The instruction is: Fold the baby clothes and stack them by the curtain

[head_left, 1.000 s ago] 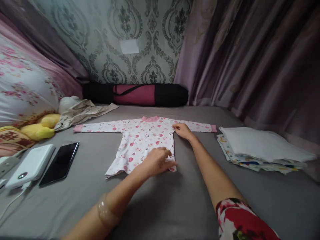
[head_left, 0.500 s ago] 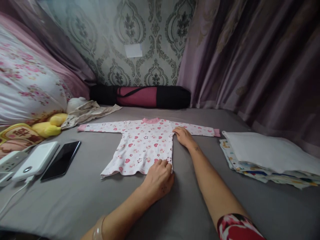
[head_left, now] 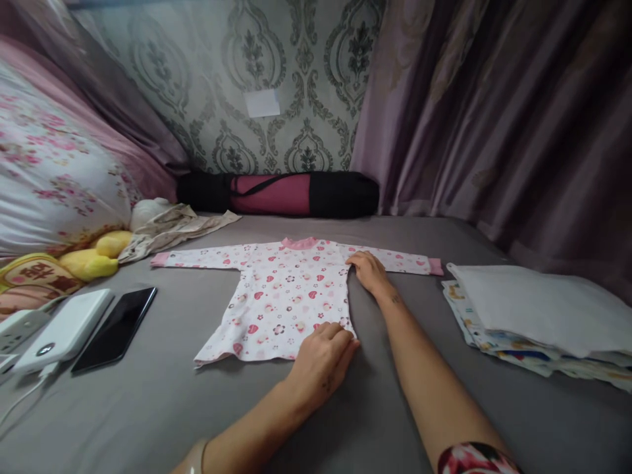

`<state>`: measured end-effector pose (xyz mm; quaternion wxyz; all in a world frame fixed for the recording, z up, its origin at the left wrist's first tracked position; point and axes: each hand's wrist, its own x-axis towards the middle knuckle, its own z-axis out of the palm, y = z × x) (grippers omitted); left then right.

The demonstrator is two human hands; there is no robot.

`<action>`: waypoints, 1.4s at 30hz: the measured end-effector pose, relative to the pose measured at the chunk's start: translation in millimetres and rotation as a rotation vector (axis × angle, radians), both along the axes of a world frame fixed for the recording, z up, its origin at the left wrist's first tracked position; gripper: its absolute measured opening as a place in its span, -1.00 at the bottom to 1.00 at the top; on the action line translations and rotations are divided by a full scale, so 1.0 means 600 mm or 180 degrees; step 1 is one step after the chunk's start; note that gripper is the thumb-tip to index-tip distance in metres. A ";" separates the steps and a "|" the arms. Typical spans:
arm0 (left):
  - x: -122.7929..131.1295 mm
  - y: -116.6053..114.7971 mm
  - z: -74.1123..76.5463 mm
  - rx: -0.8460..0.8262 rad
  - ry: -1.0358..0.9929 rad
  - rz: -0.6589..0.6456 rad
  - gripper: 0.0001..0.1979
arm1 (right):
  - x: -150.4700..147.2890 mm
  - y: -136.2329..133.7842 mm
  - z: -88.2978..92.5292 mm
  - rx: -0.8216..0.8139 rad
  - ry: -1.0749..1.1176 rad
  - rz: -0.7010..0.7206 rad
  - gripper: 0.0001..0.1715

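A small long-sleeved shirt (head_left: 281, 299), white with pink and red hearts and flowers, lies flat on the grey bed sheet, both sleeves stretched sideways. Its collar and cuffs are pink. My left hand (head_left: 323, 359) is closed on the shirt's bottom hem at the right corner; the fingertips are partly hidden behind the hand. Up at the right armpit, just under the sleeve, my right hand (head_left: 370, 271) pinches the shirt's side seam. The hem's left corner flares outward on the sheet.
To the right lies a stack of folded cloths (head_left: 538, 309), a white one on top. At left are a black phone (head_left: 116, 329), a white power bank (head_left: 66, 332), a power strip (head_left: 20, 329) and a yellow plush toy (head_left: 93, 260). A long black-and-maroon bag (head_left: 276, 194) lies along the wall.
My left hand has moved right with the hem corner, and the shirt's right side now reaches further out. My right hand shifted slightly right, still at the armpit. The view has moved a little.
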<state>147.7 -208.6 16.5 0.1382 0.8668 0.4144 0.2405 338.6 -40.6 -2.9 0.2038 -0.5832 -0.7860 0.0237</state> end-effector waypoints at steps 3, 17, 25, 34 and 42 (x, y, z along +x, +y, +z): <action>0.008 0.000 -0.008 -0.0019 -0.0069 0.0077 -0.69 | 0.001 0.003 -0.003 0.0049 0.0037 0.0031 -0.53; 0.024 -0.003 -0.030 0.0285 0.0468 -0.0123 -0.74 | -0.008 0.000 0.013 -0.0142 -0.0187 -0.0185 -0.53; 0.029 -0.006 -0.032 0.0546 0.0991 -0.0463 -0.77 | -0.139 -0.054 0.025 -0.0787 -0.0474 0.0436 -0.33; -0.039 -0.018 0.034 -0.0092 0.0530 -0.0908 -0.76 | -0.160 -0.082 -0.002 -0.0817 -0.0668 0.0380 -0.27; -0.258 0.016 0.044 -0.0162 -0.0385 0.0999 -0.74 | -0.143 -0.158 0.011 -0.1032 -0.0761 0.0632 -0.19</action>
